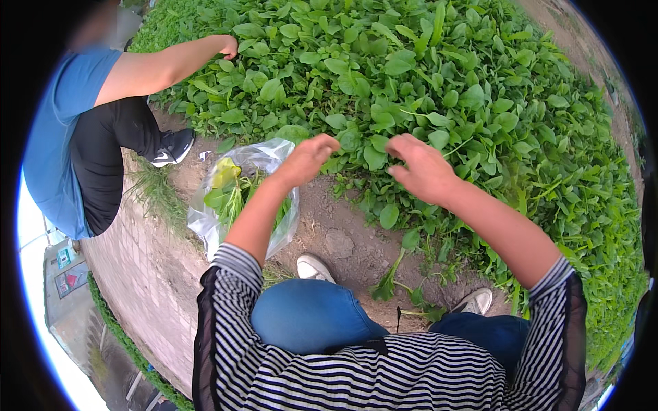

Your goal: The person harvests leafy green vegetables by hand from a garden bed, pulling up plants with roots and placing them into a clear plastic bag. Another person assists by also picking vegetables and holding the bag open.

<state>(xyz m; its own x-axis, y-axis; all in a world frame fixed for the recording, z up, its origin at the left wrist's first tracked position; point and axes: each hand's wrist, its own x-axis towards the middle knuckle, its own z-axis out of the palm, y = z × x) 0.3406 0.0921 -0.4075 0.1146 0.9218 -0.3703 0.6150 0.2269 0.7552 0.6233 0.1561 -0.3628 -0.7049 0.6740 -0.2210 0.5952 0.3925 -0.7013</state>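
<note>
My left hand (pixel 309 158) hovers at the near edge of a dense bed of leafy green plants (pixel 360 77), its fingers curled; whether anything small is between them cannot be told. My right hand (pixel 422 169) is over the same edge, thumb and fingers apart, with no object visible in it. Beneath and left of my left forearm, a clear plastic bag (pixel 200 216) stands open on the soil, holding picked greens (pixel 231 200) and something yellow. Loose uprooted greens (pixel 385 285) lie on the dirt between my shoes.
At the left another person in a blue shirt (pixel 56 149) crouches, one arm reaching into the plants. That person's black shoe (pixel 175 146) is beside the bed. A paved path (pixel 139 262) runs behind, past tufts of grass (pixel 159 187). My white shoes (pixel 313 268) rest on the soil.
</note>
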